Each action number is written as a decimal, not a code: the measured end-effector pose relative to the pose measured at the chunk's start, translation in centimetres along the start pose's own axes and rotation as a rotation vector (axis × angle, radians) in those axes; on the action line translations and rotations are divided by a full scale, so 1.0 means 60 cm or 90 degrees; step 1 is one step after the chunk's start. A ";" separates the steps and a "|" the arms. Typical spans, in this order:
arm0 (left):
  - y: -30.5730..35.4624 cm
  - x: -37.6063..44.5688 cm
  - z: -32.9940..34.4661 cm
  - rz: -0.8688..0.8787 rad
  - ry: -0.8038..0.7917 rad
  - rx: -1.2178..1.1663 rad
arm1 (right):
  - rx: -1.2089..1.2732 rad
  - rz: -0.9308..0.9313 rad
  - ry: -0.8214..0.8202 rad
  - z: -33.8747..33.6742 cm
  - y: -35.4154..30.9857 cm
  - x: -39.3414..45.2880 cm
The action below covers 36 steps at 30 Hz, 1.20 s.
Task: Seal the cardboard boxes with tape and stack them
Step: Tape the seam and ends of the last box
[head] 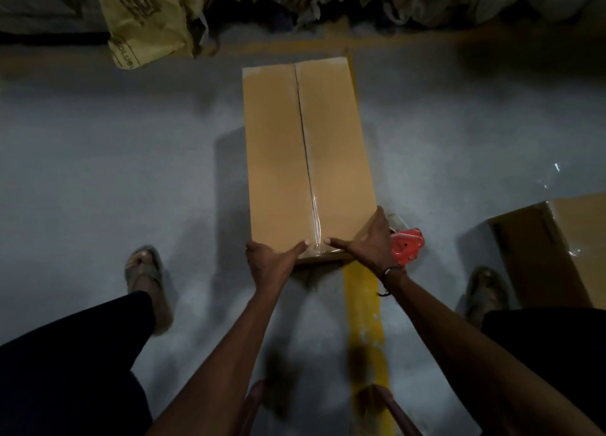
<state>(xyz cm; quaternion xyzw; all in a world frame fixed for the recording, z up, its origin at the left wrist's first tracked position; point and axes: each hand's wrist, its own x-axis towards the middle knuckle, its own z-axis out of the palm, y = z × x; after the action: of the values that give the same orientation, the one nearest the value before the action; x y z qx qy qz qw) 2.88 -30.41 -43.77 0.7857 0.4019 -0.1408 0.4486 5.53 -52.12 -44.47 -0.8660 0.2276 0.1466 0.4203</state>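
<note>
Box (308, 160) sits on the floor, both hands flat and open: left hand (272, 258) and right hand (367, 242) pressing tape (315, 219) at the near edge. I'd rub outward along the seam so no bubbles stay.

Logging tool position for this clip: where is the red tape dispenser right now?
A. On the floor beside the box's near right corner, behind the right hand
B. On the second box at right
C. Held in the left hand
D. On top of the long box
A: the red tape dispenser lies on the floor by the long cardboard box, partly hidden behind the right hand, which rests on the box corner.
</note>
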 end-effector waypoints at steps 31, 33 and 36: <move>0.067 0.006 0.040 -0.057 0.122 0.162 | -0.090 0.141 0.103 0.037 -0.045 0.014; 0.070 0.007 0.041 -0.057 0.126 0.179 | -0.131 0.154 0.117 0.039 -0.051 0.014; 0.074 0.015 0.038 -0.073 0.141 0.171 | -0.141 0.170 0.114 0.041 -0.049 0.021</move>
<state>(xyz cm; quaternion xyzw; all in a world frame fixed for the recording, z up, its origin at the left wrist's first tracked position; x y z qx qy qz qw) 7.13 -33.04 -42.98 0.8252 0.4704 -0.1315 0.2838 7.99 -48.89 -44.57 -0.8788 0.3593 0.1472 0.2772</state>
